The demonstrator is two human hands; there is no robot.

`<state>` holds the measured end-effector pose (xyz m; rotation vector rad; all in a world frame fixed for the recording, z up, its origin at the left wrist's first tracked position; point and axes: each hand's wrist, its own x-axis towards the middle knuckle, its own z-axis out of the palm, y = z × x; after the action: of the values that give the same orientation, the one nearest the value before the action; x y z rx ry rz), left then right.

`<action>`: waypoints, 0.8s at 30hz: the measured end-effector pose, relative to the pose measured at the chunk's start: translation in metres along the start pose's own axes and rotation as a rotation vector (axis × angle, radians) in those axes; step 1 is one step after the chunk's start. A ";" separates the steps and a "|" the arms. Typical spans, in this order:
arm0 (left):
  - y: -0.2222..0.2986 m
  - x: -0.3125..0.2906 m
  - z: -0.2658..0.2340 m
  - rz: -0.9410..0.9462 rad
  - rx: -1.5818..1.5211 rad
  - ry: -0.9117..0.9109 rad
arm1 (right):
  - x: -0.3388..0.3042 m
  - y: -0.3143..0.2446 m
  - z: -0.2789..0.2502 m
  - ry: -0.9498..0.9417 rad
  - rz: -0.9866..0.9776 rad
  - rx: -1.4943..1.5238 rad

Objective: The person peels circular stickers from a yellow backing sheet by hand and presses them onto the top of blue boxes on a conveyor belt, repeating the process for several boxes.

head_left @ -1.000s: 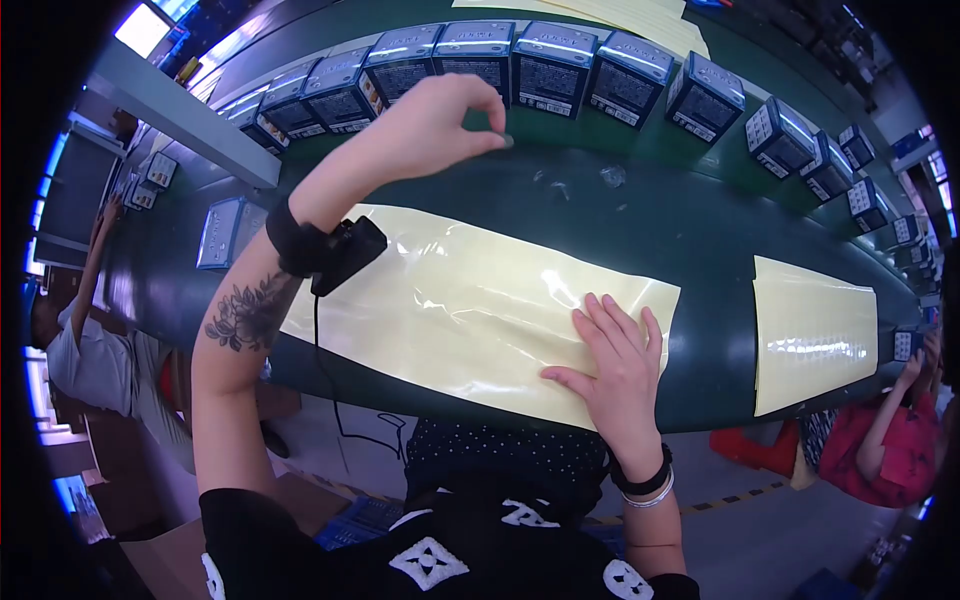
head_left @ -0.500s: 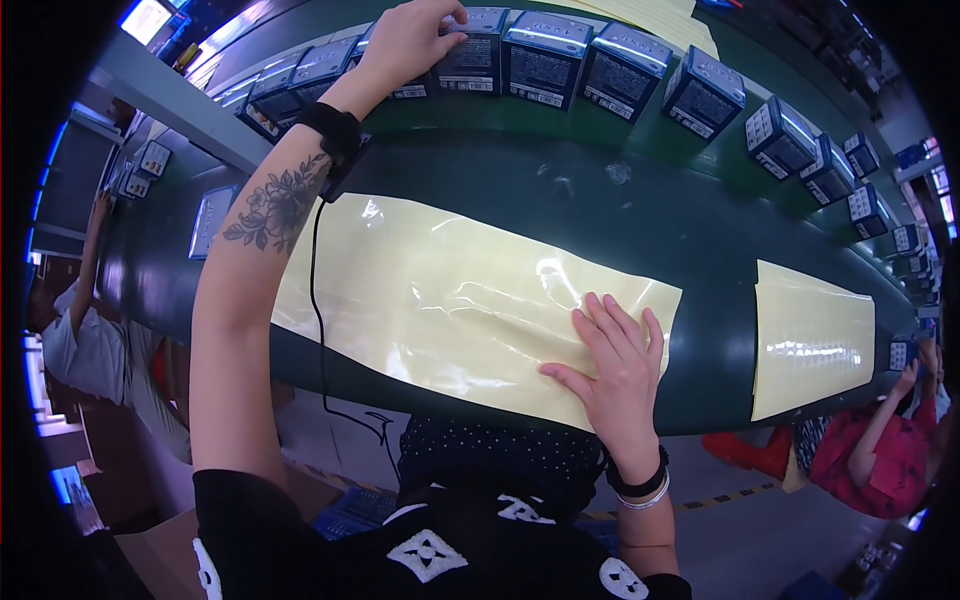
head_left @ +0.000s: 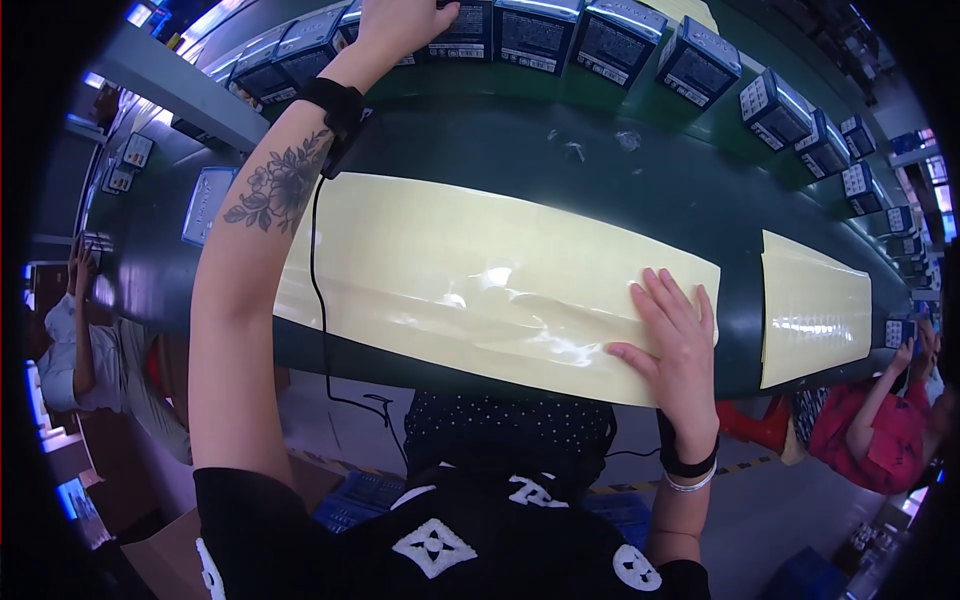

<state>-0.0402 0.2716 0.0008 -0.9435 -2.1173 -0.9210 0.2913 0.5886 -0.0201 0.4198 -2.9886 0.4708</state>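
Note:
A long, glossy pale-yellow sheet (head_left: 430, 250) lies across the dark green table in front of me, with shallow creases and bright reflections along its near side. My right hand (head_left: 675, 335) rests flat on its right end, fingers spread. At the upper edge my left hand (head_left: 400, 30) reaches to the row of dark blue boxes; its thumb is beside one blue box (head_left: 462, 35). The other left fingers are cut off by the picture's edge, so their grip is hidden. My left forearm passes over the sheet's left end.
More blue boxes (head_left: 615, 45) curve along the far side to the right. A smaller yellow stack of sheets (head_left: 815, 315) lies at right. Beside my left forearm lies a blue box (head_left: 207, 205). A black cable (head_left: 318, 290) crosses the sheet. Co-workers sit at both sides.
My right hand has slid right, and the sheet's right end reaches farther right and lies flatter. My left hand stays at the boxes, now partly out of the picture. The view has shifted slightly.

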 end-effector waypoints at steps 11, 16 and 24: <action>0.110 -0.058 -0.006 0.056 0.511 -0.221 | -0.017 0.010 -0.043 0.011 0.158 -0.253; 0.226 -0.127 -0.034 -0.109 0.081 -0.772 | 0.013 -0.045 0.010 0.127 0.039 0.058; 0.255 -0.167 -0.016 -0.324 0.026 -0.685 | 0.021 -0.051 0.047 0.059 -0.053 0.127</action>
<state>0.2581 0.3265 -0.0317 -1.0182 -2.9209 -0.7825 0.2836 0.5221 -0.0473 0.4857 -2.8931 0.6580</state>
